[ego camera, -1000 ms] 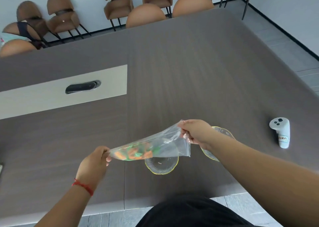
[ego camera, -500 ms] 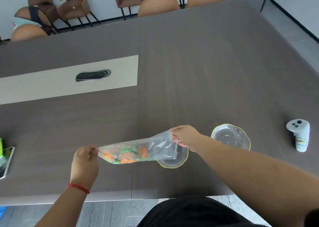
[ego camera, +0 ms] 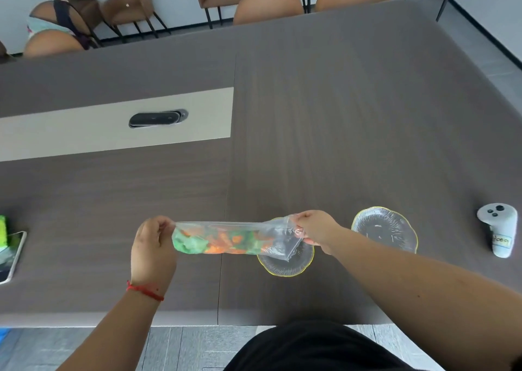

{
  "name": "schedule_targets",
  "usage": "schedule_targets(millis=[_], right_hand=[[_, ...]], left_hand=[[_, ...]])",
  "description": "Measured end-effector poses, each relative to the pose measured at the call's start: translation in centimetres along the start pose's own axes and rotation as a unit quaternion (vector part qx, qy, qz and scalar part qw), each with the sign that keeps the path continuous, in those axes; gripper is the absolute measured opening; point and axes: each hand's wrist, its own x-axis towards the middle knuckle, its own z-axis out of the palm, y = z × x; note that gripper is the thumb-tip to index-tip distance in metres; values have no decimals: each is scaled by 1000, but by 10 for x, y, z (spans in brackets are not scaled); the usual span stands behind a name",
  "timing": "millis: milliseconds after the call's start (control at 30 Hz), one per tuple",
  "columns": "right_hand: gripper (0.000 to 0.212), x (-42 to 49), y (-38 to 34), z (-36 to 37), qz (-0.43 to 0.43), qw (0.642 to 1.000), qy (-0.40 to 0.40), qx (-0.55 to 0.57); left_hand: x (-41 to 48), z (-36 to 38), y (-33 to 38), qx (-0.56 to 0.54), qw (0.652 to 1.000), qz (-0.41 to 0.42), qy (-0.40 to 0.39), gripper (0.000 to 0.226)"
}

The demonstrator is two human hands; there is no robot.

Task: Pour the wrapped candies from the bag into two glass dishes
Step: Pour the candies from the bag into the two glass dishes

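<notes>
1. The person is holding a clear bag [ego camera: 234, 238] of wrapped candies [ego camera: 220, 239] stretched level above the tabletop [ego camera: 310, 116]. The left hand [ego camera: 154, 243] is pinching the closed bottom end, its fingers clamped on the plastic.
2. The right hand [ego camera: 313, 228] is gripping the mouth end, its fingers also closed on the plastic; that end is hanging over the near glass dish [ego camera: 285, 259].
3. The candies, green and orange, are sitting bunched toward the left half of the bag, and none appear to be in either dish yet.
4. The second glass dish [ego camera: 384, 228] is standing just to the right, apparently bare.
5. To pour well, the left hand should probably be lifting its end slowly while the right is keeping the mouth low and centred over the dish.
6. Tilting too fast is risking a rush of candies overshooting the shallow rim, so easing back once about half are out seems wise, leaving the rest for the other dish.
</notes>
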Motion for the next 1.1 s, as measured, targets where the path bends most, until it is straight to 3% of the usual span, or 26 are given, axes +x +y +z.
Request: schedule_targets(millis=[567, 900, 1100], right_hand=[[20, -1, 10, -25, 10, 1000, 15, 13], [16, -3, 10, -21, -3, 1000, 5, 17], [18, -3, 15, -18, 3, 1000, 5, 30]], left_hand=[[2, 13, 20, -26, 999, 13, -22, 15], [2, -6, 41, -29, 994, 104, 2, 18], [3, -4, 48, -48, 994, 102, 6, 14]])
